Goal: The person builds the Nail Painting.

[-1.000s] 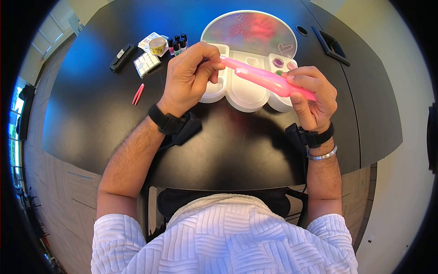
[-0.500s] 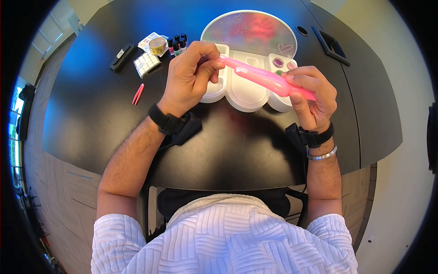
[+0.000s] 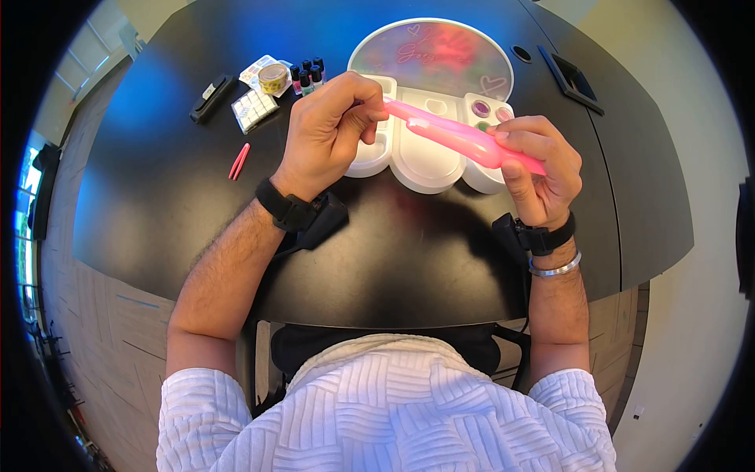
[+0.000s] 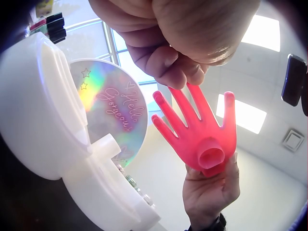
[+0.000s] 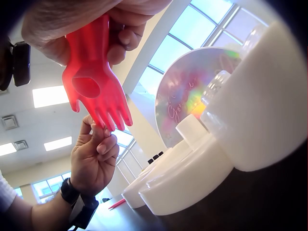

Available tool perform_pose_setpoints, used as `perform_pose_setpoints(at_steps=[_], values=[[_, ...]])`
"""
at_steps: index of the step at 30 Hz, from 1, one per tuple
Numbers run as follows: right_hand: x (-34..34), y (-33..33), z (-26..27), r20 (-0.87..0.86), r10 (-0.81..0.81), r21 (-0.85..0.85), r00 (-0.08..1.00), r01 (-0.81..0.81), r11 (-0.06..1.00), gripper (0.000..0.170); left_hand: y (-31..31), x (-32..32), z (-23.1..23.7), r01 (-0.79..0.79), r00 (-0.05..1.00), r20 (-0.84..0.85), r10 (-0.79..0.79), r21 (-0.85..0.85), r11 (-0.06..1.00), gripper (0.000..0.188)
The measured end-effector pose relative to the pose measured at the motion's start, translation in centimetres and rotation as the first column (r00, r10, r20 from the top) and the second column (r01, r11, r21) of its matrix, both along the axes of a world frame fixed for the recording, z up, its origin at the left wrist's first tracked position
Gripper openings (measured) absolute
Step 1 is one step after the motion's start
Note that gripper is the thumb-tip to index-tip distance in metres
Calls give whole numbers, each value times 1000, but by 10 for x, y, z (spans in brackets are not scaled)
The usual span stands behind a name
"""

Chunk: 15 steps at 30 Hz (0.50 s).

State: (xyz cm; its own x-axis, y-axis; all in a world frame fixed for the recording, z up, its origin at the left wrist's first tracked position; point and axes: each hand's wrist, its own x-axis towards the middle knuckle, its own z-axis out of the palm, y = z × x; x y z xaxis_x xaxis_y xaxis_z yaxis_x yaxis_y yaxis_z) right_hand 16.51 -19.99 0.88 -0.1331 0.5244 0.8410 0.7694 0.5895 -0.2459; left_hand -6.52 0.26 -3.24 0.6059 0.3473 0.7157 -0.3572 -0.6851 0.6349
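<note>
Fingertips [image 4: 196, 74] of the person's left hand [image 3: 329, 134] are pinched together on the end of a finger of a pink model hand [image 3: 464, 144], glossy and slightly see-through. The person's right hand [image 3: 546, 161] is clamped round the model's wrist end, thumb on the near side. Held between the two hands, the model is raised above the table, its fingers pointing toward the left hand; the wrist views show a round opening on its underside. A black strap [image 3: 287, 208] circles the left wrist and another the right, where a silver bangle [image 3: 556, 265] sits lower on the forearm. Just beyond the model, and partly hidden by it, stands a white tray [image 3: 429, 179] with rounded sections. Small colored pots, purple [image 3: 480, 108] among them, sit in its right section. At its back rises an upright, rounded iridescent panel [image 3: 377, 59] lettered "Hello Gorgeous." Left of the left hand, pink tweezers [image 3: 239, 161] lie on the black table [image 3: 377, 259]. Farther back are a white compartmented box [image 3: 253, 110], a yellowish roll of tape [image 3: 273, 78] on pale sheets [image 3: 253, 75], a group of black-capped bottles [image 3: 306, 82] and, farthest left, a long black case [image 3: 210, 100].
</note>
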Motion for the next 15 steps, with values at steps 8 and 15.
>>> perform_pose_setpoints(at_steps=[8,15], values=[[1,0,0,7,-7,-4,1000,7,1000,21,-3,-1,3,-29,999,-27,29,-34,999,9],[2,0,-2,3,-10,2,1000,10,1000,22,-5,0,3,19,1000,-2,-20,-214,977,8]])
